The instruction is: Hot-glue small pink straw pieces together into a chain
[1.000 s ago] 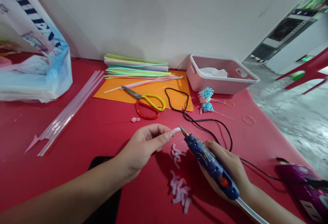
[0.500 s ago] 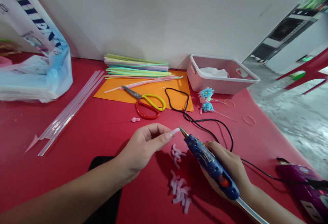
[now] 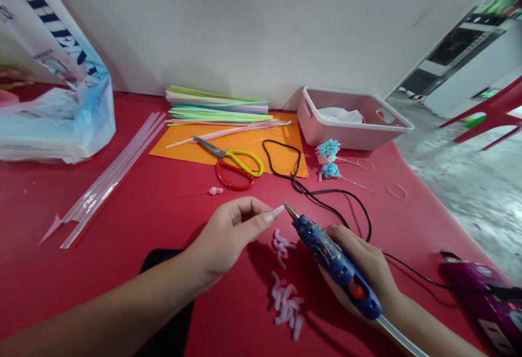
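Between thumb and fingertips, my left hand [image 3: 232, 232] pinches a short pale pink piece of pipe cleaner [image 3: 279, 210], its free end pointing right. My right hand [image 3: 362, 264] is wrapped round a blue hot glue gun [image 3: 334, 259], whose metal nozzle meets the tip of that piece. A clear glue stick [image 3: 402, 338] sticks out of the gun's back end. Below the hands lie two small heaps of curved pink pipe cleaner pieces [image 3: 287, 305]. Left of centre, a small pink bud on a thin wire [image 3: 215, 190] rests on the red table [image 3: 122, 286].
Scissors [image 3: 222, 154] and pipe cleaners [image 3: 220, 106] lie on an orange envelope [image 3: 183, 153]. Behind are a pink basket [image 3: 354, 128] and blue flowers [image 3: 329, 170]. Clear glue sticks [image 3: 114, 177] lie left; a black cord [image 3: 326, 191] crosses towards a purple power strip [image 3: 468, 286]. A black phone-like slab [image 3: 171, 324] is under my left forearm.
The glue gun's nozzle has shifted very slightly left along the end of the pink piece. My left hand has barely moved, and everything else stays in place.
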Demonstrator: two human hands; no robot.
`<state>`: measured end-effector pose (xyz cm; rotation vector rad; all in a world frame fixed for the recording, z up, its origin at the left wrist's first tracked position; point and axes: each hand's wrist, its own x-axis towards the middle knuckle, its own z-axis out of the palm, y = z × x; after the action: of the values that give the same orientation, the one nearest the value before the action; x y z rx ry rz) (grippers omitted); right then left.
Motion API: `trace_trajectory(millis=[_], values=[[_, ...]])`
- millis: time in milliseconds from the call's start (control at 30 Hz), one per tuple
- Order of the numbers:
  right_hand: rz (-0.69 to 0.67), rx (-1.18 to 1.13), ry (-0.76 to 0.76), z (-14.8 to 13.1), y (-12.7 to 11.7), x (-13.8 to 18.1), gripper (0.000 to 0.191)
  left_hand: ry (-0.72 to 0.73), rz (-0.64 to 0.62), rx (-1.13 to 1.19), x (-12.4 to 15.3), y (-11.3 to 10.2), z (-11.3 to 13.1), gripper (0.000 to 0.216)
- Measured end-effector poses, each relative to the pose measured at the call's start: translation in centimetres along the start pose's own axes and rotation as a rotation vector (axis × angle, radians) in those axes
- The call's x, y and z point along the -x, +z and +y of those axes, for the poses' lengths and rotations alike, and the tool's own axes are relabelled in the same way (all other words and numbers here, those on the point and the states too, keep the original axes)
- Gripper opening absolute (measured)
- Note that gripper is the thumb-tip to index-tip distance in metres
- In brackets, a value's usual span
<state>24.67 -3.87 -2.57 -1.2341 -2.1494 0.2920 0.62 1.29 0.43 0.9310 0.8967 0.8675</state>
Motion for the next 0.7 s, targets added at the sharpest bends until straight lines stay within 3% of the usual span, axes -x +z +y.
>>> trace_trajectory(millis=[333,700], values=[[-0.043,0.038,0.095,-0.11,0.08,0.32,0.014,-0.026,0.005,0.026,0.17,0.01,0.26,0.030],[-0.035,-0.038,0.057,-0.28,-0.10,0.31,0.020,0.006,0.003,-0.025,0.01,-0.03,-0.02,0.026]])
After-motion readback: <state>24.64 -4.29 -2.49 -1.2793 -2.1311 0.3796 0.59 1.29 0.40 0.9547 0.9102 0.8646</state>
